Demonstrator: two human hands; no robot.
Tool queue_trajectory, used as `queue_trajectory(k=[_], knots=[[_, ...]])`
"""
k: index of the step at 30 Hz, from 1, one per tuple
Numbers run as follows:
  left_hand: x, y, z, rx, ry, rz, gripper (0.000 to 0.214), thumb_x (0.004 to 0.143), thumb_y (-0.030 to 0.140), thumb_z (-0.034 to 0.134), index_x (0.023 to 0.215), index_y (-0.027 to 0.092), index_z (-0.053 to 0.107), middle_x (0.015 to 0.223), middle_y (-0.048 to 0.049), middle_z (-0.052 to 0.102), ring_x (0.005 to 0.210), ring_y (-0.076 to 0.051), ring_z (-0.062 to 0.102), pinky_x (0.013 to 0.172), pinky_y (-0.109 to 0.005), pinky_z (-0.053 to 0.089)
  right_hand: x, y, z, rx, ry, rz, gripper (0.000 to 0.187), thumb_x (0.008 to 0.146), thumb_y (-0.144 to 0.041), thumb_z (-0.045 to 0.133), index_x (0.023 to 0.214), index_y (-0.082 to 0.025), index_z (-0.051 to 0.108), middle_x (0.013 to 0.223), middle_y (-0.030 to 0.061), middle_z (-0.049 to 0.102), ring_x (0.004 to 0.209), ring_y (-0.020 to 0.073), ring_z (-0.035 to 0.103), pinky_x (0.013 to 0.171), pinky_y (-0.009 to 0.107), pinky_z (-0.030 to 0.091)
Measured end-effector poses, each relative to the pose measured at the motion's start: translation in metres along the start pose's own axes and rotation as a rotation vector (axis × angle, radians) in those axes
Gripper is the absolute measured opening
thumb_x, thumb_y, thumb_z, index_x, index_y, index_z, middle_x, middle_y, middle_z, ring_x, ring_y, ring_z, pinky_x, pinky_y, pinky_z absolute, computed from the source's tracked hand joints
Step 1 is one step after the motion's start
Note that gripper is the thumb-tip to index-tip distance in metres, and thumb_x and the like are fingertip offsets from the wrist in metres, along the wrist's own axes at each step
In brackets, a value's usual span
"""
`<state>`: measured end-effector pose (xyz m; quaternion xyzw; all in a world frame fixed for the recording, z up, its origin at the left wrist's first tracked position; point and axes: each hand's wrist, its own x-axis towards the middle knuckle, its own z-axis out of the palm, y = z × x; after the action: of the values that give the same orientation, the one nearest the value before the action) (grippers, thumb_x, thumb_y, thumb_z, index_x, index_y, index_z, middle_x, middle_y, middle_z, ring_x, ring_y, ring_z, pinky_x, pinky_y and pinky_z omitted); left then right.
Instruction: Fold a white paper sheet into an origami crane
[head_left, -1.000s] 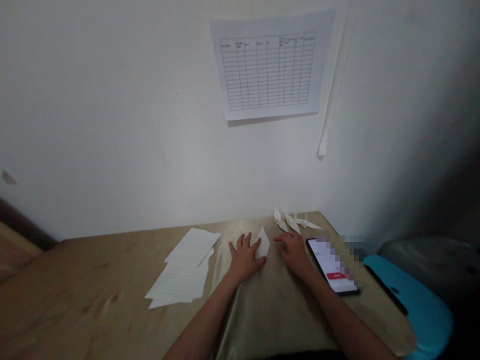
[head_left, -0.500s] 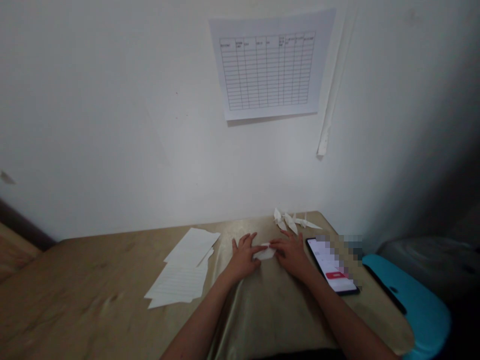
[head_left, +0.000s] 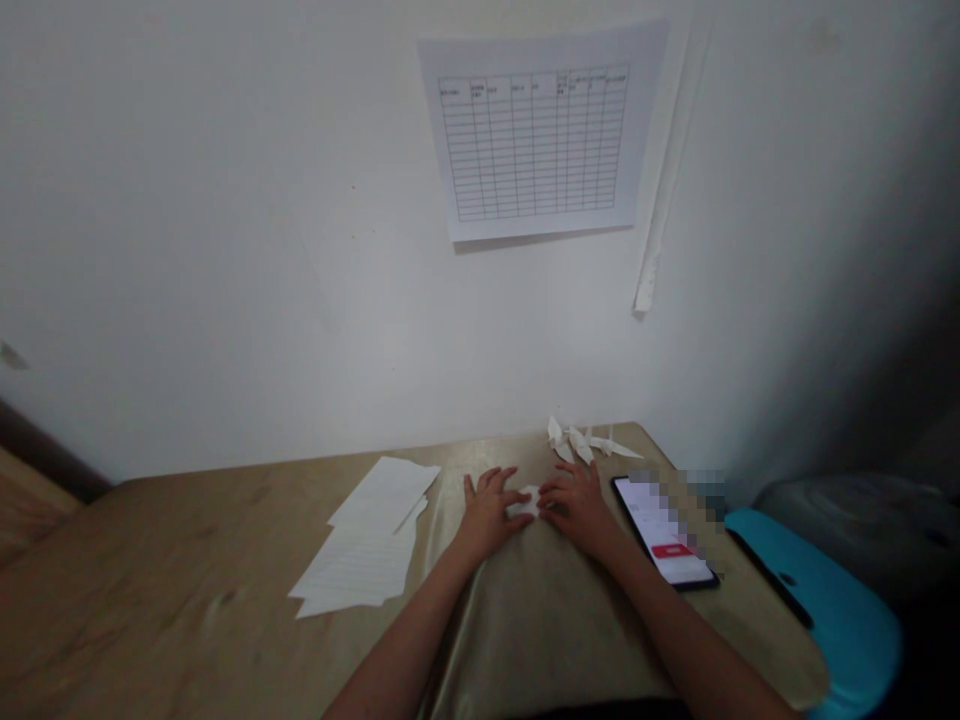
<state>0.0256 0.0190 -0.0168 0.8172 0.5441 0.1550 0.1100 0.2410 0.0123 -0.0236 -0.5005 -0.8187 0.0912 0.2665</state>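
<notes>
A small folded piece of white paper (head_left: pixel 531 498) lies on the table between my two hands, partly covered by fingers. My left hand (head_left: pixel 489 512) grips its left edge with thumb and index finger, the other fingers spread above the tabletop. On the paper's right side, my right hand (head_left: pixel 577 507) pinches it with bent fingers. Just beyond my right hand, several folded paper cranes (head_left: pixel 579 445) stand near the wall.
A stack of loose white paper sheets (head_left: pixel 367 540) lies left of my left arm. A phone (head_left: pixel 666 530) with its screen lit rests at the right. Beyond the table (head_left: pixel 187 600) edge is a turquoise object (head_left: pixel 832 610). A printed chart (head_left: pixel 540 150) hangs on the wall.
The fingers of both hands have shifted on the small paper; my left thumb now reaches farther onto it and my right fingers are more bent. Everything else stays put.
</notes>
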Motion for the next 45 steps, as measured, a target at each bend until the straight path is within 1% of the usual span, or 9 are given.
queue_trajectory(k=[6,11,16,20,25,32,37,40,45], knots=[[0.001,0.002,0.003,-0.008,0.049,-0.005,0.022,0.088,0.042,0.074,0.109,0.037,0.076,0.153,-0.0014,0.052,0.145,-0.032,0.038,0.119,-0.075,0.006,0.002,0.000,0.005,-0.034,0.008,-0.004,0.013,0.089,-0.025,0.066,0.093,-0.029,0.076,0.109,0.0016,0.076,0.136,0.0293,0.048,0.120,0.068,-0.001],[0.001,0.003,0.003,-0.029,0.070,-0.050,0.014,0.093,0.041,0.067,0.099,0.036,0.079,0.149,-0.0014,0.056,0.142,-0.030,0.042,0.118,-0.075,0.007,0.004,-0.002,0.011,-0.038,0.013,0.057,0.014,0.092,-0.023,0.061,0.098,-0.025,0.073,0.111,0.0047,0.074,0.133,0.0284,0.050,0.121,0.067,0.000],[0.002,0.002,0.004,-0.115,0.077,-0.082,0.009,0.089,0.036,0.072,0.095,0.036,0.078,0.147,-0.0008,0.057,0.140,-0.028,0.045,0.119,-0.072,0.012,0.006,-0.006,0.012,-0.071,-0.016,0.077,0.014,0.092,-0.023,0.061,0.096,-0.027,0.074,0.117,0.0054,0.071,0.132,0.0293,0.048,0.119,0.069,0.006],[0.003,0.003,0.003,-0.124,0.076,-0.096,0.007,0.087,0.031,0.074,0.091,0.034,0.078,0.146,0.0001,0.058,0.140,-0.027,0.044,0.120,-0.071,0.010,0.007,-0.010,0.011,-0.122,-0.011,0.075,0.017,0.093,-0.020,0.059,0.096,-0.027,0.074,0.114,0.0050,0.071,0.130,0.0281,0.049,0.119,0.067,0.006],[0.004,0.007,0.000,-0.125,0.065,-0.120,0.006,0.087,0.030,0.073,0.089,0.034,0.078,0.147,0.0004,0.057,0.141,-0.027,0.043,0.120,-0.069,0.009,0.007,-0.013,0.014,-0.149,0.016,0.091,0.015,0.093,-0.023,0.059,0.097,-0.025,0.073,0.113,0.0054,0.071,0.128,0.0285,0.049,0.119,0.067,0.005],[0.007,0.011,0.004,-0.130,0.109,-0.174,0.005,0.087,0.029,0.072,0.085,0.028,0.077,0.148,-0.0014,0.057,0.141,-0.029,0.043,0.120,-0.070,0.011,0.008,-0.015,0.015,-0.103,0.026,0.159,0.016,0.094,-0.024,0.057,0.096,-0.024,0.073,0.112,0.0059,0.072,0.126,0.0288,0.052,0.119,0.069,0.007],[0.011,0.011,0.008,-0.154,0.139,-0.219,0.004,0.084,0.028,0.075,0.081,0.027,0.077,0.148,-0.0015,0.056,0.142,-0.029,0.043,0.121,-0.069,0.012,0.009,-0.012,0.016,0.008,0.045,0.198,0.015,0.093,-0.024,0.058,0.089,-0.024,0.073,0.110,0.0045,0.074,0.128,0.0282,0.052,0.119,0.069,0.004],[0.012,0.012,0.008,-0.165,0.140,-0.238,0.003,0.082,0.028,0.076,0.080,0.026,0.077,0.149,-0.0015,0.056,0.142,-0.031,0.042,0.121,-0.069,0.011,0.009,-0.012,0.017,0.055,0.046,0.218,0.015,0.091,-0.023,0.059,0.087,-0.024,0.073,0.109,0.0038,0.074,0.131,0.0290,0.050,0.118,0.071,0.001],[0.013,0.012,0.008,-0.166,0.128,-0.254,0.002,0.079,0.028,0.078,0.078,0.027,0.077,0.151,-0.0006,0.054,0.143,-0.031,0.040,0.121,-0.068,0.011,0.010,-0.015,0.015,0.083,0.044,0.271,0.014,0.089,-0.023,0.059,0.086,-0.025,0.074,0.112,0.0047,0.074,0.131,0.0296,0.050,0.117,0.070,0.002]])
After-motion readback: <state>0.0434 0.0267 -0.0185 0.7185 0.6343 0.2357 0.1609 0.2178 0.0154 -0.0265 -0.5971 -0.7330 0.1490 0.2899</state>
